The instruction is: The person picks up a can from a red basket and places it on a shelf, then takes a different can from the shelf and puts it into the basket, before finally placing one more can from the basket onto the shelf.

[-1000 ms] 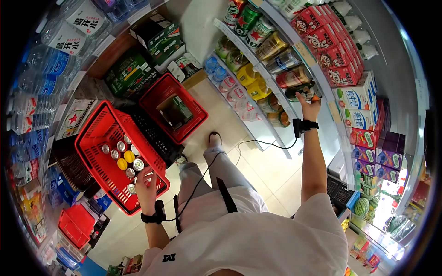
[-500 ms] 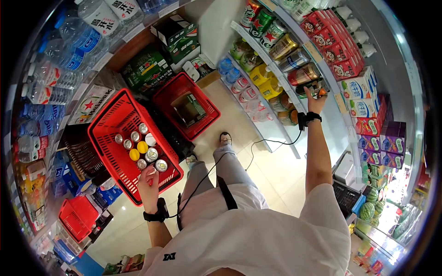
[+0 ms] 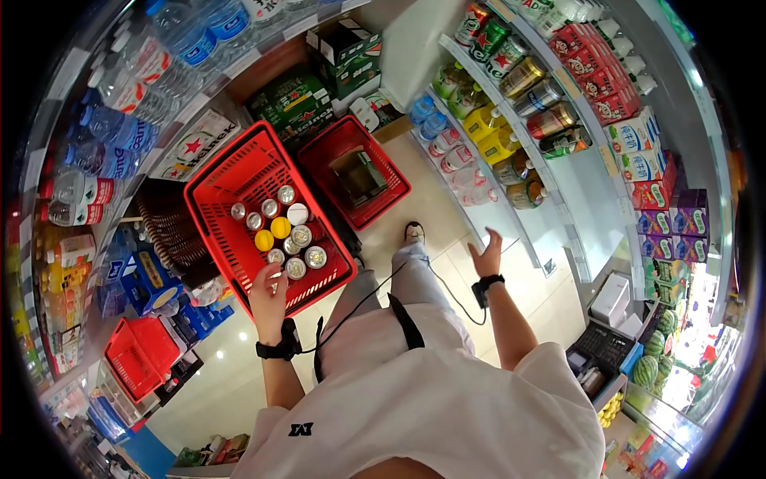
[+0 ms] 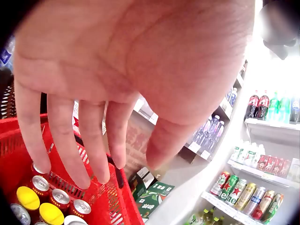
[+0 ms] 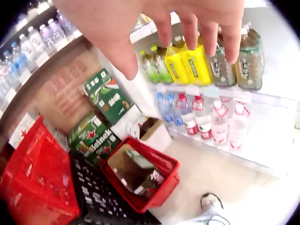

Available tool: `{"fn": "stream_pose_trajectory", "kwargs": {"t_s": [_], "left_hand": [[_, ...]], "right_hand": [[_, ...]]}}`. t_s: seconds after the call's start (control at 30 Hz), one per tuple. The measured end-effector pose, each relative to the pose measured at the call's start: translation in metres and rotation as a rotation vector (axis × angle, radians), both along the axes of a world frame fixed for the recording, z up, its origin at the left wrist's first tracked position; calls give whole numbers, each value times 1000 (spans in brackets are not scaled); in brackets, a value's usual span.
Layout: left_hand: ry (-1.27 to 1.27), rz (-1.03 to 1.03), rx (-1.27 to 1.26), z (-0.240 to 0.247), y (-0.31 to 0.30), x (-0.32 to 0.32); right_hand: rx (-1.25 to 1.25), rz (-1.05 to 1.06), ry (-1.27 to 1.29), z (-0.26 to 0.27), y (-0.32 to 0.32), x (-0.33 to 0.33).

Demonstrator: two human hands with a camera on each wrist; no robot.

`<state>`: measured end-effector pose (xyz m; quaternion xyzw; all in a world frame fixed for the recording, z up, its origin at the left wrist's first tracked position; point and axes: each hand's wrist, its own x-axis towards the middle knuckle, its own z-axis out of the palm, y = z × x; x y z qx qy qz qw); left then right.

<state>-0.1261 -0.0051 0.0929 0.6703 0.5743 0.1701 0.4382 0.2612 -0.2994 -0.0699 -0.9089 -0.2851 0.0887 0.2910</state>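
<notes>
A red basket [image 3: 209, 199] holding several cans [image 3: 316, 256] and yellow-topped items [image 3: 280, 227] stands at the person's left. Over its near rim is the left hand [image 3: 269, 294], fingers extended; the left wrist view shows that hand [image 4: 126, 70] loosely spread above the basket [image 4: 133, 206], holding nothing. The right hand [image 3: 488, 260] hangs in the air over the floor, below the drink shelves, fingers apart. In the right wrist view the same hand [image 5: 164, 23] is empty, with yellow packs [image 5: 196, 65] and bottles on a shelf behind the fingers.
A second red basket [image 3: 399, 185] with a carton inside stands beyond the first. Green beer cartons [image 3: 291, 100] lie behind. Shelves at right bear a row of cans [image 3: 550, 120], red packs [image 3: 586, 72] and milk boxes [image 3: 634, 136]. Bottled water [image 3: 191, 40] lines the upper left shelf. A cable runs between the wrists.
The right hand has moved away from the can shelf, down and toward the body, leaving a can at the row's near end. The baskets and shelves have shifted right in the head view.
</notes>
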Motion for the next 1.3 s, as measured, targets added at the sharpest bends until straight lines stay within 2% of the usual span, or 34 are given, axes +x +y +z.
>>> {"fn": "stream_pose_trajectory", "kwargs": {"t_s": [0.1, 0.17, 0.2, 0.3, 0.4, 0.5, 0.53, 0.63, 0.77, 0.83, 0.9, 0.97, 1.0, 1.07, 1.23, 1.3], "left_hand": [[6, -15, 28, 6, 8, -10], [-108, 20, 57, 7, 17, -18], [-75, -6, 117, 27, 29, -18], [-196, 54, 138, 43, 50, -27], [-272, 80, 211, 43, 70, -37], [-317, 98, 157, 18, 88, -42], [-242, 82, 87, 15, 92, -42], [-198, 10, 151, -23, 109, -50], [-76, -52, 78, -62, 116, -53], [28, -127, 38, -99, 117, -60], [86, -253, -74, -146, 116, -74], [349, -347, 18, -147, 101, -75], [388, -336, -37, -136, 90, -75], [417, -330, -82, -128, 78, -77], [473, -248, -263, -159, 58, -95], [497, -313, -285, -144, 50, -89]], "right_hand": [[-120, 71, 33, -18, -17, -42], [-130, 121, 90, -24, -22, -59], [-170, 155, 165, -21, -19, -71], [-191, 206, 232, -16, -10, -87], [-200, 269, 261, -15, -1, -99], [-186, 298, 265, -21, 3, -110], [-189, 304, 269, -22, 2, -114], [-207, 321, 279, -23, 4, -120], [-216, 329, 312, -17, 2, -123], [-225, 329, 320, -20, -5, -123], [-140, 405, 221, -30, -9, -119], [-122, 417, 207, -40, -11, -114], [-129, 438, 210, -45, -15, -111], [-175, 431, 260, -47, -10, -109], [-246, 435, 320, -48, -9, -111], [-257, 463, 293, -50, -7, -110]]}}
